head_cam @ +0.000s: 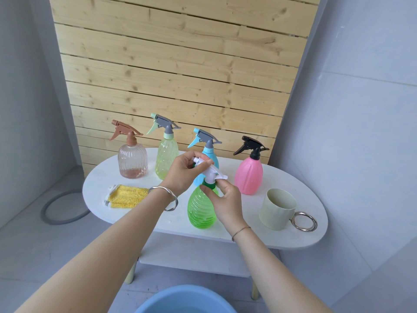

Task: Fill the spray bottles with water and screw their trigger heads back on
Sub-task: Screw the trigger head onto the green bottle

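Bottles (133, 159): five; cup (276, 208), cloth (128, 196): one each. Left fingers (191, 155) pinch trigger head (212, 171); right fingers (223, 183) grip green bottle (200, 211).

Bare forearms run to the left hand (182, 172), whose wrist wears a thick, twisted silver bangle (162, 188), and to the right hand (225, 201), whose wrist wears a thin reddish cord bracelet (241, 231).

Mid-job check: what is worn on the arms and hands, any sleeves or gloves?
No sleeves or gloves in view. The left hand has a twisted silver bangle at the wrist; the right hand has a thin cord bracelet.
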The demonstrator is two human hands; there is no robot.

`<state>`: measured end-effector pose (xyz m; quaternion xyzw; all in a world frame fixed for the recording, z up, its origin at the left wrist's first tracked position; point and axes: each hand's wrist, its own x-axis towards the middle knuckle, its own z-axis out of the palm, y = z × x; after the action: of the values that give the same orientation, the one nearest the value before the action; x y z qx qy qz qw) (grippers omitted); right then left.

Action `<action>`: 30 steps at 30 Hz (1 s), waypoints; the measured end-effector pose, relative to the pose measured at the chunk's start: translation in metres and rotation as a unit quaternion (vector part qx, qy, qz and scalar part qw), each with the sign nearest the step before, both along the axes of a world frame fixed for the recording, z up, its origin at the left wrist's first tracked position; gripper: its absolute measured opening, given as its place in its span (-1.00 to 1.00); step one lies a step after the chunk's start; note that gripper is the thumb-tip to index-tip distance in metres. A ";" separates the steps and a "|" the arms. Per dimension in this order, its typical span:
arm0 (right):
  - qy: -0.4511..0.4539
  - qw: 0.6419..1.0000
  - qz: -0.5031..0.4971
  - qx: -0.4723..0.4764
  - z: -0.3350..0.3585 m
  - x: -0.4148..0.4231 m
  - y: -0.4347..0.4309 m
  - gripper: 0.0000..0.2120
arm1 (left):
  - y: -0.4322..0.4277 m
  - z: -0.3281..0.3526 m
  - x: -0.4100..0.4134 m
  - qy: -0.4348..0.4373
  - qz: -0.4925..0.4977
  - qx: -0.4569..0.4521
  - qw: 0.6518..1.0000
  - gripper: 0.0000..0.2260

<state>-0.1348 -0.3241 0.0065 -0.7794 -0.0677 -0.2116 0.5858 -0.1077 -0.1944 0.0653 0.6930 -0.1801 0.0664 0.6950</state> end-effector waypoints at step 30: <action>-0.014 0.996 -0.082 0.026 0.167 0.054 -0.185 -0.80 | -0.117 -0.003 0.025 0.177 0.000 0.054 0.983 -0.54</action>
<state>-0.0803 -0.5088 0.1734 -0.7639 -0.0064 -0.2717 0.5853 -0.0828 -0.3114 0.0620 0.7303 -0.0578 -0.0675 0.6773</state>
